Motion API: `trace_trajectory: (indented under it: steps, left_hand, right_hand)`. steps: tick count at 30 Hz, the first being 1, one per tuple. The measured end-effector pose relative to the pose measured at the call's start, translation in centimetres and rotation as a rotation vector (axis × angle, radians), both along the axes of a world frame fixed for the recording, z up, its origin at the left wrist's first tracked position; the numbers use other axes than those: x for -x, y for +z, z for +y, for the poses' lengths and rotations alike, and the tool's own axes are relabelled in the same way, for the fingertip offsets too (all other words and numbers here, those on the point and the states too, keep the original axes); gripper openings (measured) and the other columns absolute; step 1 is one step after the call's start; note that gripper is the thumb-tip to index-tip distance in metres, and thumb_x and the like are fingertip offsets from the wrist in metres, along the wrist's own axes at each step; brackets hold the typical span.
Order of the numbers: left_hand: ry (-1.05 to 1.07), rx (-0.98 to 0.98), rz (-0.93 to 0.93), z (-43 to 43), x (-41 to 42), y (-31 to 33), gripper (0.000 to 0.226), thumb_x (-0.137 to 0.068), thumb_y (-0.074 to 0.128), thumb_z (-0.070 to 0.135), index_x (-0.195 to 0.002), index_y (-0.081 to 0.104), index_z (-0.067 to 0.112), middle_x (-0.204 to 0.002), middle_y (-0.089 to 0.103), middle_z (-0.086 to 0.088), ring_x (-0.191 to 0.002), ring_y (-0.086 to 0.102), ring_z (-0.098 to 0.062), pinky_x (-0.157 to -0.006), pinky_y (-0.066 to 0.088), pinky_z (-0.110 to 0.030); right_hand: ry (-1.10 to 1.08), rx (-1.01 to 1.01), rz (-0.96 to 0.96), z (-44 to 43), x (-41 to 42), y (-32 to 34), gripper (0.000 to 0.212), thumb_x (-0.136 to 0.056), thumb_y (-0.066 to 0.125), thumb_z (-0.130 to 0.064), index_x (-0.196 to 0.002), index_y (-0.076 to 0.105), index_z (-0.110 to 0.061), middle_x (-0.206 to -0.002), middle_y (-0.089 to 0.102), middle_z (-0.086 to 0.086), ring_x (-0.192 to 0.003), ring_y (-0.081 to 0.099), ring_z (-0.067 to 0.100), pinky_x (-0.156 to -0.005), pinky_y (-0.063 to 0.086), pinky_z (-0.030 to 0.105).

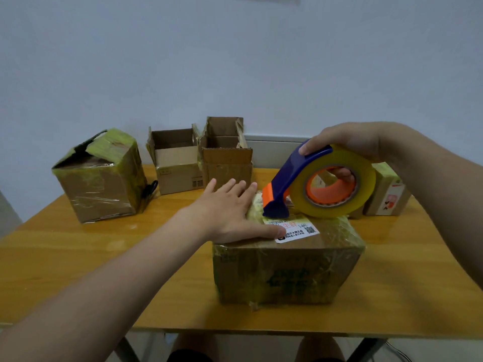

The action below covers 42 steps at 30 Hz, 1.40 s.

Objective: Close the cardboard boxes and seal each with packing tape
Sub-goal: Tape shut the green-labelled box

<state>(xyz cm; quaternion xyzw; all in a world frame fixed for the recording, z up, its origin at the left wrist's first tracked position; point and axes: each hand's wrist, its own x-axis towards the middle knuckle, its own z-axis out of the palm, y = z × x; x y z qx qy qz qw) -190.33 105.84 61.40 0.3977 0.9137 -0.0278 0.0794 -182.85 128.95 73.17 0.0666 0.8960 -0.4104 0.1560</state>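
Note:
A closed cardboard box [287, 270] with old yellowish tape and a white label sits at the table's near middle. My left hand [230, 212] lies flat on its top left, fingers straight, pressing the flaps down. My right hand [350, 145] grips a blue and orange tape dispenser [285, 186] holding a roll of clear yellowish tape [337, 184]; fingers pass through the roll's core. The dispenser's blade end touches the box top near the label.
A taped box [102, 181] with a torn top stands at the left. Two open boxes [175, 163] [227, 155] stand at the back by the wall. A small closed box [389, 194] sits at the right. Black scissors [150, 190] lie beside the left box. The wooden table [78, 246] ends just below.

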Motion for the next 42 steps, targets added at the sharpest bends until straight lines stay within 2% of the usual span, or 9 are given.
trace_trajectory:
  steps: [5, 11, 13, 16, 19, 24, 29, 35, 42]
  left_hand:
    - [0.027, -0.028, -0.021, 1.5, -1.7, 0.5, 0.142, -0.059, 0.019, 0.103, -0.166, -0.007, 0.013, -0.175, -0.007, -0.008, -0.161, -0.006, -0.027, -0.130, -0.001, -0.052]
    - [0.023, -0.082, -0.045, 1.5, -2.5, -0.8, 0.163, -0.044, 0.041, 0.110, -0.164, -0.014, 0.014, -0.173, -0.017, -0.005, -0.160, -0.016, -0.024, -0.129, -0.004, -0.055]
    - [0.020, -0.074, -0.060, 1.3, -2.0, -0.5, 0.162, -0.044, 0.044, 0.109, -0.165, -0.013, 0.017, -0.174, -0.016, -0.003, -0.160, -0.015, -0.024, -0.129, -0.005, -0.056]
    - [-0.017, -0.084, -0.073, 1.0, -1.3, -0.3, 0.155, -0.049, 0.047, 0.106, -0.166, -0.008, 0.021, -0.175, -0.008, 0.003, -0.161, -0.008, -0.021, -0.129, -0.004, -0.057]
    - [-0.058, -0.097, -0.060, -0.2, -0.4, -0.3, 0.150, -0.050, 0.048, 0.106, -0.166, -0.003, 0.026, -0.174, 0.001, 0.008, -0.160, -0.001, -0.017, -0.129, -0.005, -0.057]
    - [-0.049, -0.107, -0.073, -2.9, 0.9, 0.3, 0.146, -0.048, 0.048, 0.106, -0.164, 0.000, 0.032, -0.172, 0.006, 0.012, -0.159, 0.003, -0.015, -0.128, -0.004, -0.057]
    - [-0.021, -0.112, -0.082, -5.4, 1.8, 0.3, 0.159, -0.033, 0.032, 0.115, -0.164, 0.000, 0.032, -0.173, 0.006, 0.010, -0.159, 0.003, -0.017, -0.129, -0.005, -0.055]
    - [-0.020, -0.120, -0.063, -5.3, 2.3, -0.2, 0.158, -0.032, 0.028, 0.116, -0.164, 0.001, 0.034, -0.173, 0.006, 0.010, -0.160, 0.003, -0.017, -0.129, -0.005, -0.056]
    - [-0.031, -0.145, -0.042, -5.4, 2.0, -0.4, 0.153, -0.035, 0.030, 0.115, -0.163, 0.007, 0.035, -0.172, 0.012, 0.010, -0.159, 0.008, -0.017, -0.129, -0.002, -0.057]
  right_hand:
    - [-0.026, 0.013, 0.036, -0.3, -0.3, 0.0, 0.037, -0.076, 0.064, -0.046, -0.082, 0.066, -0.009, -0.051, 0.062, 0.003, -0.038, 0.053, 0.014, -0.046, 0.046, 0.023]
    - [-0.081, 0.076, 0.013, 0.7, -0.3, -0.4, 0.050, -0.070, 0.079, -0.050, -0.096, 0.071, -0.007, -0.062, 0.064, 0.008, -0.043, 0.054, 0.015, -0.051, 0.048, 0.025]
    - [-0.092, 0.089, 0.027, 0.7, 0.1, -0.4, 0.060, -0.066, 0.082, -0.052, -0.104, 0.071, -0.008, -0.070, 0.066, 0.010, -0.046, 0.055, 0.015, -0.050, 0.050, 0.025]
    - [-0.111, 0.136, 0.038, 0.5, 0.2, -0.5, 0.057, -0.065, 0.077, -0.052, -0.098, 0.071, -0.006, -0.066, 0.063, 0.010, -0.045, 0.054, 0.015, -0.047, 0.050, 0.024]
    - [-0.095, 0.165, 0.066, -0.1, 0.5, -0.7, 0.053, -0.072, 0.077, -0.051, -0.098, 0.070, -0.005, -0.067, 0.062, 0.011, -0.046, 0.054, 0.017, -0.050, 0.050, 0.026]
    - [-0.071, 0.192, 0.094, -3.1, 2.0, -0.9, 0.050, -0.089, 0.065, -0.046, -0.119, 0.067, -0.007, -0.086, 0.064, 0.015, -0.054, 0.057, 0.018, -0.054, 0.053, 0.028]
    - [-0.015, 0.261, 0.063, -5.2, 3.0, -0.5, 0.033, -0.092, 0.061, -0.038, -0.107, 0.068, -0.009, -0.072, 0.067, 0.008, -0.054, 0.059, 0.017, -0.053, 0.054, 0.027]
    - [0.000, 0.295, 0.081, -3.6, 1.8, -1.5, 0.057, -0.079, 0.064, -0.059, -0.110, 0.070, -0.012, -0.077, 0.070, 0.011, -0.065, 0.066, 0.022, -0.069, 0.059, 0.036]
    - [-0.054, 0.356, 0.173, -3.5, 1.8, -2.6, 0.047, -0.081, 0.067, -0.054, -0.102, 0.070, -0.013, -0.065, 0.066, 0.003, -0.050, 0.059, 0.013, -0.052, 0.053, 0.027]
